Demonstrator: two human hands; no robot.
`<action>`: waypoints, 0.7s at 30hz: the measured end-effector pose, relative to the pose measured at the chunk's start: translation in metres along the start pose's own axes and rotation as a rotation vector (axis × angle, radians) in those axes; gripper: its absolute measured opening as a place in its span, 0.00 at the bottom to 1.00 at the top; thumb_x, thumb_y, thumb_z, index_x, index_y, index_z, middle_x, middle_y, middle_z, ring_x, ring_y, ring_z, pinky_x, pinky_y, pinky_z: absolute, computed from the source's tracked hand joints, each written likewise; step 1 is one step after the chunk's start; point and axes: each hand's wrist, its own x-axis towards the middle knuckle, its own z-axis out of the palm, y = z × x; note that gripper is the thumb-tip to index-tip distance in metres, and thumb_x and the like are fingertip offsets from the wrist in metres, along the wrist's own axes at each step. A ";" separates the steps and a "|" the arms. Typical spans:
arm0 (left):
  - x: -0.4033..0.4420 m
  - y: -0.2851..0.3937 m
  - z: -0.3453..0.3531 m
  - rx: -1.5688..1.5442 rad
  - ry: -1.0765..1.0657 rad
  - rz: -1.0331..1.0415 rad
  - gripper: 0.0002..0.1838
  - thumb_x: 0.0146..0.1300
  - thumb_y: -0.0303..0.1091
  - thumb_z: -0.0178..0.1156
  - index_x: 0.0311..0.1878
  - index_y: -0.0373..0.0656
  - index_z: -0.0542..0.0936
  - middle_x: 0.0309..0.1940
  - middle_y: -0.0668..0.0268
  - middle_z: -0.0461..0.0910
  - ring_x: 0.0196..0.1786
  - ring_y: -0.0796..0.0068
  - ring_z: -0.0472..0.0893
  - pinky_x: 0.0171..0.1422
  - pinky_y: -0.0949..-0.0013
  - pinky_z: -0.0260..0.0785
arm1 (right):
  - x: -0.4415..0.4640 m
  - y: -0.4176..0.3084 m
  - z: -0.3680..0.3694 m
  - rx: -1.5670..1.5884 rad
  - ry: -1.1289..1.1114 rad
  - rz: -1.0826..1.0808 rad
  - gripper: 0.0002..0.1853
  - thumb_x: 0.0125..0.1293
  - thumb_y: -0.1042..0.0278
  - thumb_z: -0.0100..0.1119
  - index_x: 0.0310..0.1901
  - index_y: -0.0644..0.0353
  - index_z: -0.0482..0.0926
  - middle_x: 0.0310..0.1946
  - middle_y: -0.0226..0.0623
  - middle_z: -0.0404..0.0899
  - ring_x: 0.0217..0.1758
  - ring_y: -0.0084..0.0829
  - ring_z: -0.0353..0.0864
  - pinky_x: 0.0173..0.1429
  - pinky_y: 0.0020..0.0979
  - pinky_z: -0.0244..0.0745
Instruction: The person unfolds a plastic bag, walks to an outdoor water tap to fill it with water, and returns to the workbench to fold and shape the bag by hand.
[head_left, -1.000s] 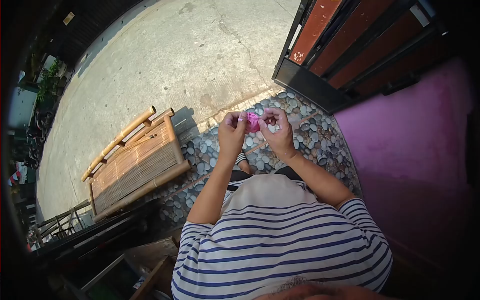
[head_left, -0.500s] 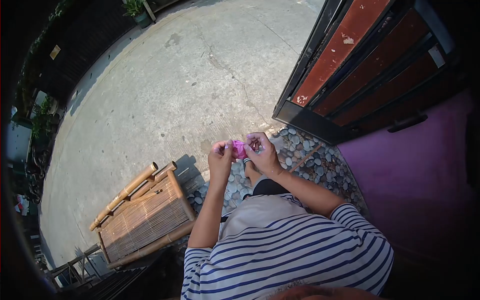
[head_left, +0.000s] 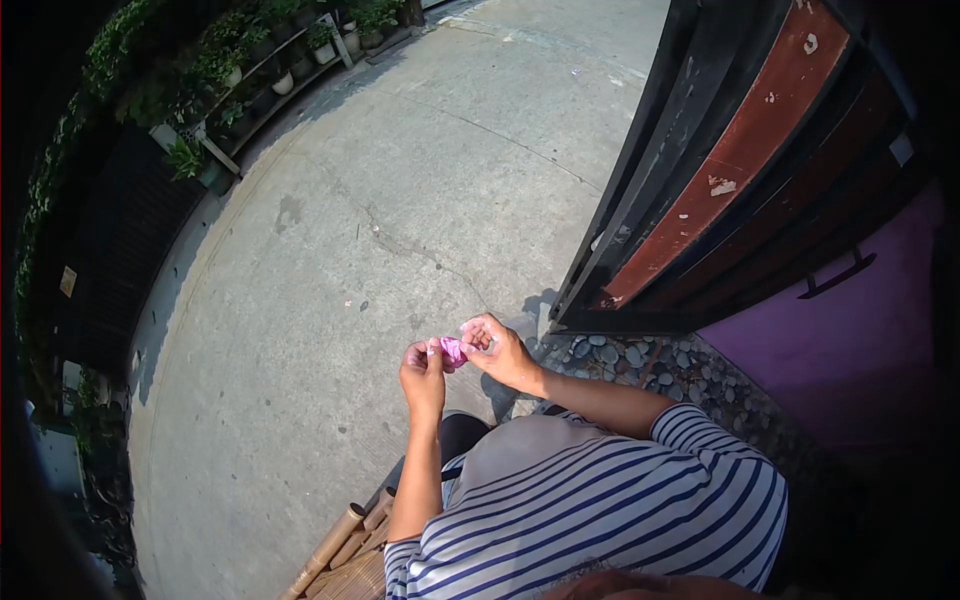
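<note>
A small crumpled pink piece [head_left: 453, 351], thin like paper or plastic, is stretched between my hands in front of my body. My left hand [head_left: 423, 372] pinches its left side between thumb and finger. On the right side, my right hand [head_left: 497, 352] grips it with thumb and fingertips, the other fingers curled. Both hands are above the concrete pavement, close together with the pink piece between them.
A gate with red and black slats [head_left: 720, 190] stands at the right, beside a purple surface [head_left: 840, 330]. Grey pebbled ground [head_left: 690, 378] lies below it. A bamboo bench [head_left: 345, 550] shows at the lower left. Potted plants [head_left: 285, 82] line the far upper left.
The view has swung, so the bench has slid down mostly out of view and more plants show. My hands sit lower and further left in view, both still holding the pink piece.
</note>
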 end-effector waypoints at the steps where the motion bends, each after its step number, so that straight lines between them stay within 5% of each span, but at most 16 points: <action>1: 0.027 -0.004 0.005 0.019 -0.020 0.020 0.11 0.73 0.34 0.57 0.38 0.34 0.77 0.26 0.65 0.81 0.26 0.81 0.78 0.31 0.75 0.72 | 0.020 0.009 -0.001 -0.001 0.022 -0.006 0.19 0.62 0.81 0.63 0.53 0.62 0.71 0.37 0.34 0.78 0.39 0.21 0.78 0.44 0.25 0.77; 11: 0.311 -0.022 0.072 0.026 -0.485 0.073 0.09 0.73 0.32 0.57 0.38 0.35 0.77 0.27 0.65 0.82 0.28 0.82 0.80 0.34 0.76 0.74 | 0.223 0.133 -0.036 -0.156 0.399 0.091 0.17 0.62 0.75 0.66 0.51 0.60 0.74 0.35 0.26 0.79 0.36 0.17 0.76 0.39 0.22 0.72; 17: 0.452 -0.010 0.129 0.223 -0.666 0.185 0.11 0.72 0.34 0.58 0.37 0.36 0.77 0.24 0.66 0.81 0.27 0.81 0.78 0.33 0.75 0.71 | 0.321 0.128 -0.063 -0.216 0.610 0.070 0.18 0.62 0.75 0.63 0.53 0.62 0.72 0.37 0.33 0.79 0.39 0.22 0.80 0.43 0.24 0.75; 21: 0.524 -0.001 0.179 0.262 -0.762 0.237 0.11 0.73 0.34 0.56 0.36 0.37 0.76 0.26 0.65 0.80 0.28 0.81 0.78 0.35 0.75 0.71 | 0.357 0.175 -0.109 -0.182 0.845 0.236 0.16 0.66 0.73 0.61 0.53 0.65 0.71 0.38 0.36 0.79 0.39 0.23 0.81 0.45 0.26 0.77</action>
